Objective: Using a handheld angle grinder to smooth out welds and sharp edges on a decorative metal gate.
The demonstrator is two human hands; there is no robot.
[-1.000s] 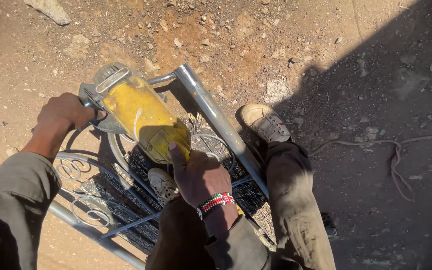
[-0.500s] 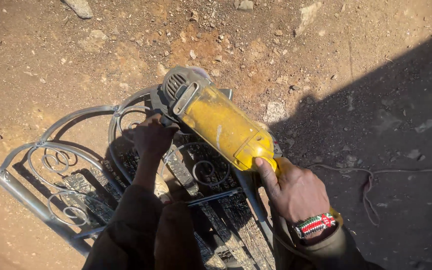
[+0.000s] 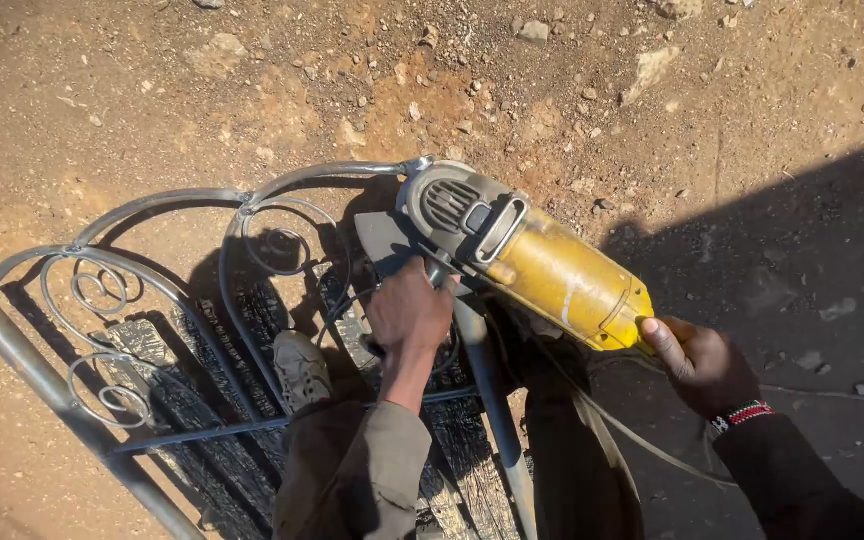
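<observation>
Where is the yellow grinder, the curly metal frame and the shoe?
yellow grinder (image 3: 562, 280), head view, on its yellow body.
curly metal frame (image 3: 167, 205), head view, on its arched top bar.
shoe (image 3: 302, 368), head view, on its toe.

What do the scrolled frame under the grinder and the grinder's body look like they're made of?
Scrolled frame: bare metal, probably steel tube and bent rod, grey and unpainted, with sun glinting on it. Grinder: yellow body that looks like moulded plastic, scuffed; its grey head looks like cast metal with vent slots. The left hand grips near the head, the right hand holds the rear.
</observation>
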